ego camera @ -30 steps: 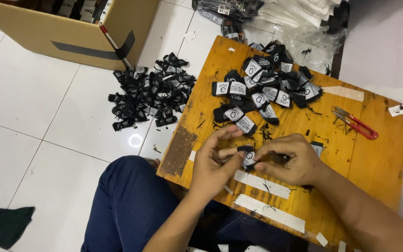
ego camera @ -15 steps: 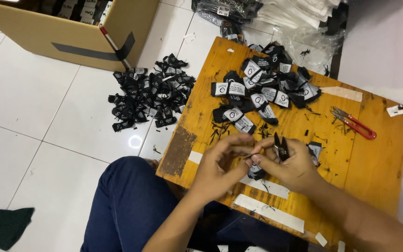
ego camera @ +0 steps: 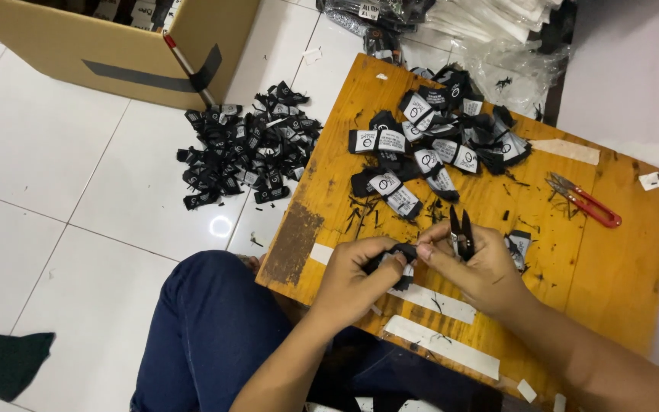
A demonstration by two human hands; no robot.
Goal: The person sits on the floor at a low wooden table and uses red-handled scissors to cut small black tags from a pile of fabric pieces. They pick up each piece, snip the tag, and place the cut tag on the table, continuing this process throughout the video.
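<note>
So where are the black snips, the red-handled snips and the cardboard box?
black snips (ego camera: 461, 233), head view, on the blades above the right hand.
red-handled snips (ego camera: 590, 204), head view, on the red handle.
cardboard box (ego camera: 78, 38), head view, on its side wall.

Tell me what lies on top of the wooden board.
On the wooden board: a heap of black labels, red-handled snips, white tape strips and thread scraps. The left hand and right hand cover the board beneath them.

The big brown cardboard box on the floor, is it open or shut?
Open: the brown cardboard box has a flap standing up, with items visible inside.
</note>
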